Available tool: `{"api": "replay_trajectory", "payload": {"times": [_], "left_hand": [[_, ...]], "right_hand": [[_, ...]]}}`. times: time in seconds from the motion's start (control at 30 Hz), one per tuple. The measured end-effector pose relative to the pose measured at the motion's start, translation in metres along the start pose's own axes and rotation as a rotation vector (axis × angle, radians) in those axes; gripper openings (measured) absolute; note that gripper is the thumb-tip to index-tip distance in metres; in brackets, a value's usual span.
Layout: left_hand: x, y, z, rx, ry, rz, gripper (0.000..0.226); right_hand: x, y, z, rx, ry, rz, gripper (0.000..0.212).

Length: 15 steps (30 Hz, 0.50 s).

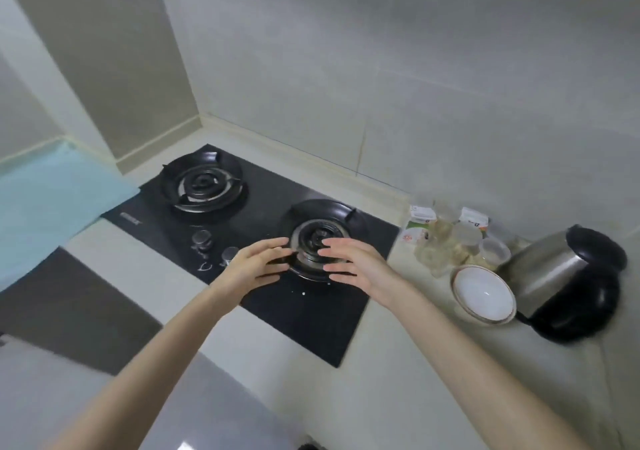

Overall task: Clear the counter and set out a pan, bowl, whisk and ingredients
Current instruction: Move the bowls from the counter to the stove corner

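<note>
Both my hands hover over the right burner (317,238) of a black glass gas hob (298,314). My left hand (256,266) and my right hand (353,262) face each other, fingers straight, holding nothing. A white bowl (483,297) with a thin dark rim stands on the counter to the right of the hob. Behind it sit several clear plastic jars (453,245) and small packets (420,222). I see no pan and no whisk.
A steel electric kettle (568,283) with a black lid and base stands at the far right, beside the bowl. The left burner (202,184) is bare. A light blue sheet (52,203) covers the counter at the left. Pale tiled walls close the back.
</note>
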<state>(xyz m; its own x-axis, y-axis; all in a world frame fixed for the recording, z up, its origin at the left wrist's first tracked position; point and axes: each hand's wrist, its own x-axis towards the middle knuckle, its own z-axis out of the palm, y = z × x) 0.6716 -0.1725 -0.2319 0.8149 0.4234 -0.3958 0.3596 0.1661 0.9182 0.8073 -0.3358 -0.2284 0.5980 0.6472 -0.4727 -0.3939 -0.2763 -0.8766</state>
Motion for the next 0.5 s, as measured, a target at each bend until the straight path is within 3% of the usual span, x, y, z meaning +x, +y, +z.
{"api": "replay_trajectory", "payload": {"times": [0.5], "left_hand": [[-0.238, -0.092, -0.318, -0.112, 0.607, 0.043, 0.029]], "right_hand": [[0.001, 0.025, 0.402, -0.435, -0.564, -0.053, 0.025]]}}
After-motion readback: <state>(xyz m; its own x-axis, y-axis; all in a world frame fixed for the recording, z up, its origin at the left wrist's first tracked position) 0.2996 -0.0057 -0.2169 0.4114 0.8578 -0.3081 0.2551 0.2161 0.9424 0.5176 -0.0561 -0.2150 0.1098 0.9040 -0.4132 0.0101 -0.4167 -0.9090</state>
